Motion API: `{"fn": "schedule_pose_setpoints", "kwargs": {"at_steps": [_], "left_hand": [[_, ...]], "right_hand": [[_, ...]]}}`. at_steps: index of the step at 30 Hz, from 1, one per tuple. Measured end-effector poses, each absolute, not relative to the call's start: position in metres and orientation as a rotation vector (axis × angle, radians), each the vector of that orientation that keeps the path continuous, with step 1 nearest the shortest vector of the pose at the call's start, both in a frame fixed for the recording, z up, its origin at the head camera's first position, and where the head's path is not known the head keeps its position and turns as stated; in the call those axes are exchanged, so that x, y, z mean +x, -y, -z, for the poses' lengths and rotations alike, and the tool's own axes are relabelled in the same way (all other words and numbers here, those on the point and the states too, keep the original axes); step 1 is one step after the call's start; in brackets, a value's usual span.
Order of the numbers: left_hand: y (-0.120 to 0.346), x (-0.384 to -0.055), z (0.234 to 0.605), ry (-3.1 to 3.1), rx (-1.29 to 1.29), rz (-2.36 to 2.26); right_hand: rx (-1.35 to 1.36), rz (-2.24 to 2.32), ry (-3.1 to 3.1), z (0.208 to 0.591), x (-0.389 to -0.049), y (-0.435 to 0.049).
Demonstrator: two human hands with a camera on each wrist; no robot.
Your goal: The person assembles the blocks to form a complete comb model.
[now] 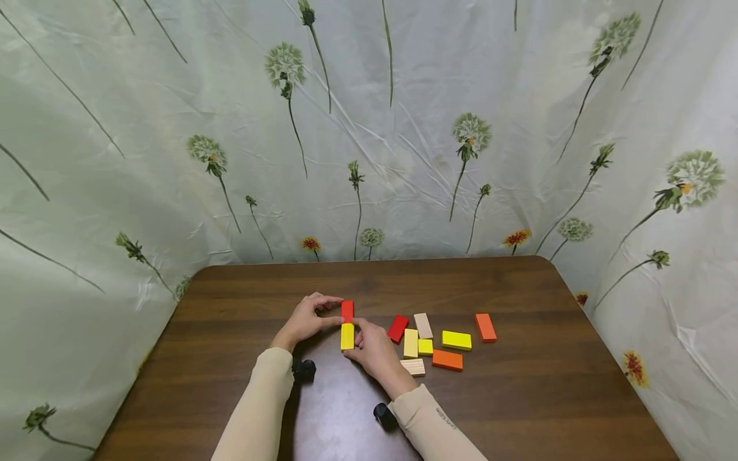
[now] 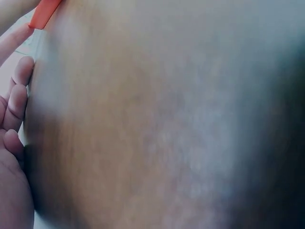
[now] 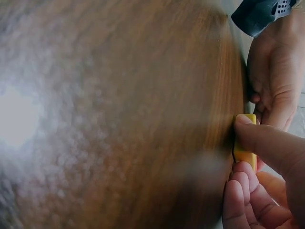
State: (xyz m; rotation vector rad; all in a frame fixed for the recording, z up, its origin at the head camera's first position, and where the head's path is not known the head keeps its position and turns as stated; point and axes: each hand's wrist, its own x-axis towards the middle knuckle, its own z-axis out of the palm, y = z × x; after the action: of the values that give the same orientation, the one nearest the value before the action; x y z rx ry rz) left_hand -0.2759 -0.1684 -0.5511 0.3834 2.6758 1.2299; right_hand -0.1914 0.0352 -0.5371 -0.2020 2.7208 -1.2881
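In the head view my left hand [image 1: 307, 322] pinches a red block [image 1: 347, 310] between thumb and fingertip, at the block's two ends. Directly in front of it, end to end, lies a yellow block [image 1: 347, 337]. My right hand [image 1: 376, 351] holds this yellow block by its ends, as the right wrist view also shows, with the thumb on the near end of the yellow block [image 3: 245, 156]. Only a corner of the red block [image 2: 45, 13] shows in the left wrist view, between two fingers; the other fingers are bent beside it.
Right of my right hand, several loose blocks lie flat on the brown wooden table [image 1: 542, 384]: a dark red block [image 1: 398, 328], orange blocks [image 1: 447, 360], yellow ones [image 1: 457, 340] and pale wood ones [image 1: 423, 326]. A dandelion-print curtain [image 1: 403, 160] hangs behind the table.
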Motion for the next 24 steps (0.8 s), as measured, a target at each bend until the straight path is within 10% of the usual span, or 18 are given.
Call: {"fn": "schedule_pose_setpoints", "kwargs": {"at_steps": [24], "left_hand": [[0.1693,-0.2770,0.5527,-2.664,0.403,-1.245]], "right_hand": [[-0.212,1.305,-2.703,0.5378,-0.1963,-0.0369]]}}
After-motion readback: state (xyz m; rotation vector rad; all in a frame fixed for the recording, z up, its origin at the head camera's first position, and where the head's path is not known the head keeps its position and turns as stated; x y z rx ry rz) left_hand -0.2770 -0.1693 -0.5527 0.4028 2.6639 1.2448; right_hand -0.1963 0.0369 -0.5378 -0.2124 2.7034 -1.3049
